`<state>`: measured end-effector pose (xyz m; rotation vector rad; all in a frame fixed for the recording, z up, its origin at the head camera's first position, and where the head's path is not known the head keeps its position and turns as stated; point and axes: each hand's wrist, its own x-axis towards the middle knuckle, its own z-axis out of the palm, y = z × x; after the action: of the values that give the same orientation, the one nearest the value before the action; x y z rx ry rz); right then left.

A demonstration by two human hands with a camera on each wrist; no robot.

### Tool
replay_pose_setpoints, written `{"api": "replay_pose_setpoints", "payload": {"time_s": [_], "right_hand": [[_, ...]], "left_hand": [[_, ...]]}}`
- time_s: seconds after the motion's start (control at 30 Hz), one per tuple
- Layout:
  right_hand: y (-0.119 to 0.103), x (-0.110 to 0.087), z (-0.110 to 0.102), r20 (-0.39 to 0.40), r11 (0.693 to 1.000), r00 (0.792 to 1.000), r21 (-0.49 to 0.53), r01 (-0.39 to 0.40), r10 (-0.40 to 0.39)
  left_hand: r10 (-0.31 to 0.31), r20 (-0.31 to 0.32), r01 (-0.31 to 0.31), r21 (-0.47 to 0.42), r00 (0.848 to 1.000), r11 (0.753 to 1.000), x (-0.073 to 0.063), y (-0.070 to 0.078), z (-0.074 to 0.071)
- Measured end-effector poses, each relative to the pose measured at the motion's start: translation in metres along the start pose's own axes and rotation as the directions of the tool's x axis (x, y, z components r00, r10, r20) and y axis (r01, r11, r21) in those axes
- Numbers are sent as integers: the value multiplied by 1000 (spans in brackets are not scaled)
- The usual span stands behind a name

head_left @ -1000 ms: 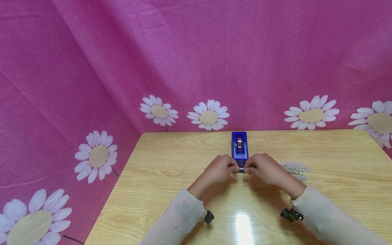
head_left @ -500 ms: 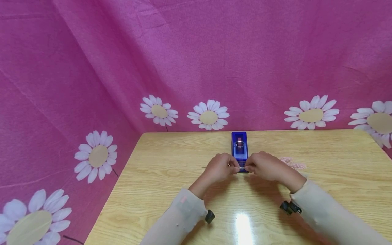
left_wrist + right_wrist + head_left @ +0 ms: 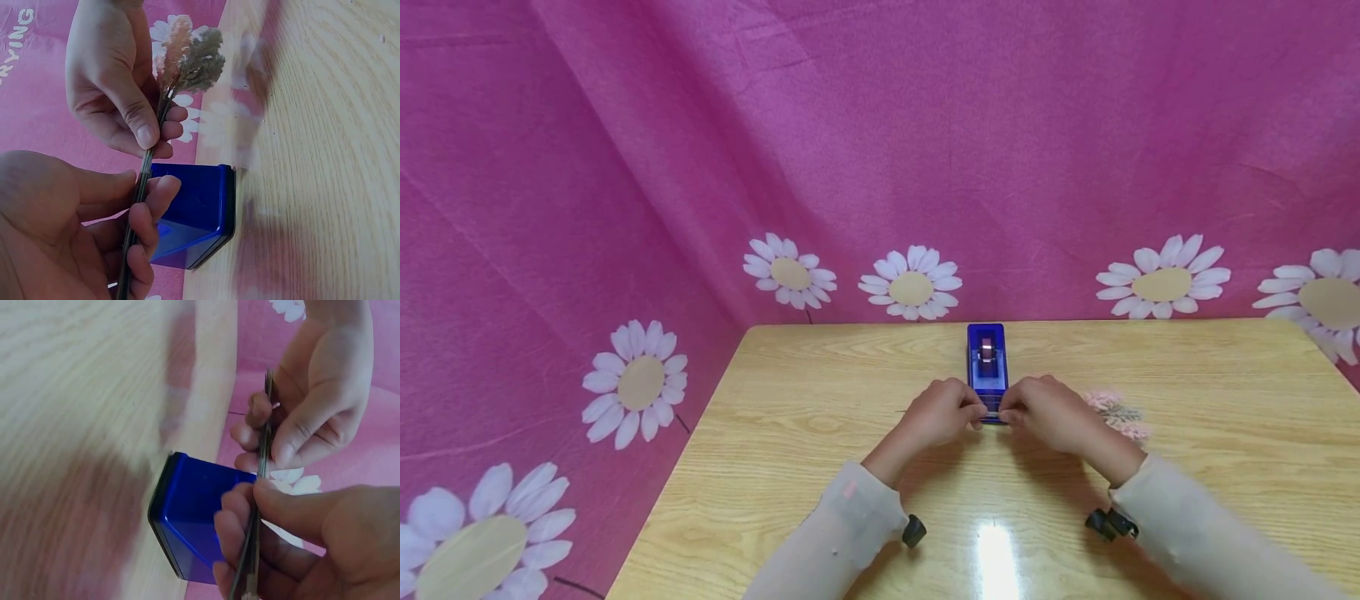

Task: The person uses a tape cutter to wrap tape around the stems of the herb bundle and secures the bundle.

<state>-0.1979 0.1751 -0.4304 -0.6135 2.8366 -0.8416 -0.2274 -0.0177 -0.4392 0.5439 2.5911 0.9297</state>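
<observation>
My left hand (image 3: 942, 412) and right hand (image 3: 1048, 412) hold a small bunch of dried flowers (image 3: 1116, 414) level between them. In the left wrist view, the left thumb and fingers pinch the thin dark stems (image 3: 142, 187) low down, while the right hand grips them just below the fluffy pink and grey-green heads. A shiny clear band, apparently tape, wraps the stems between the two hands. Directly behind the fingertips stands a blue tape dispenser (image 3: 987, 358), its narrow end close to the hands. Some fingers hide parts of the stems.
The dispenser stands on a wooden table (image 3: 820, 375) near its far edge. A pink cloth (image 3: 1000, 150) with white daisies hangs behind and to the left. Small black devices (image 3: 914, 531) sit at both wrists.
The flower heads have turned, showing grey-white, then pink, then pink with grey, as the stems roll between the fingers. Both hands stay nearly in place; the dispenser stands still.
</observation>
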Motion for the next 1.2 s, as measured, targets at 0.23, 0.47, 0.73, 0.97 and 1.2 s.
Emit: {"api": "replay_pose_setpoints", "payload": {"time_s": [0.23, 0.47, 0.73, 0.97, 1.2], "right_hand": [[-4, -2, 5, -74, 999, 996, -21, -46, 44], [-5, 4, -2, 15, 998, 997, 2, -70, 70], [8, 15, -6, 112, 990, 992, 126, -70, 56], [13, 17, 1, 80, 985, 996, 158, -63, 51], [10, 12, 8, -21, 984, 995, 150, -91, 95]], "left_hand": [[-1, -24, 3, 47, 1000, 999, 1, 1, 1], [-2, -57, 5, 36, 998, 999, 4, 1, 2], [23, -95, -19, 42, 995, 999, 8, -2, 3], [9, -95, -7, 20, 995, 1000, 9, -3, 4], [-31, -53, 29, -33, 998, 999, 8, -2, 6]]}}
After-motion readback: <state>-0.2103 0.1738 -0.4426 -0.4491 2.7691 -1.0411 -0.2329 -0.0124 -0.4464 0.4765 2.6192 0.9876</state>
